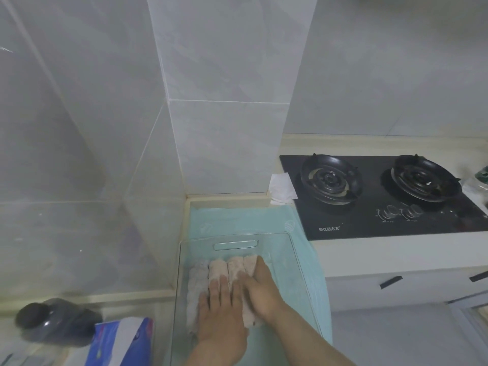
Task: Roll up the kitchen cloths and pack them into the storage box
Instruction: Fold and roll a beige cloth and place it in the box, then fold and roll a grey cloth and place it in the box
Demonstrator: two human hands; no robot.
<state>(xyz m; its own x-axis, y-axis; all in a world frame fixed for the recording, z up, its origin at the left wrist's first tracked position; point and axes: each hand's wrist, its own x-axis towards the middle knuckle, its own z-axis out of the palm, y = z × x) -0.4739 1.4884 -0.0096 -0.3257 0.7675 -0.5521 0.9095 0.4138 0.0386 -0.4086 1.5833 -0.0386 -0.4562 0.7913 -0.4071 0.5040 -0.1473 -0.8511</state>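
Observation:
A clear plastic storage box [298, 262] stands on a light green cloth [237, 220] spread over the counter. Several rolled pale pink and grey kitchen cloths [219, 268] lie side by side inside it. My left hand [221, 310] lies flat on the middle rolls, fingers straight and pointing away. My right hand [260, 286] presses on the rightmost roll [249, 262], fingers stretched along it. The lower ends of the rolls are hidden under both hands.
A black two-burner gas hob [380, 196] sits to the right, with a crumpled white tissue [281, 188] at its left edge. A tiled wall column [227, 128] rises behind the box. At the lower left lie a blue and white pack [121, 342] and a dark object [58, 320].

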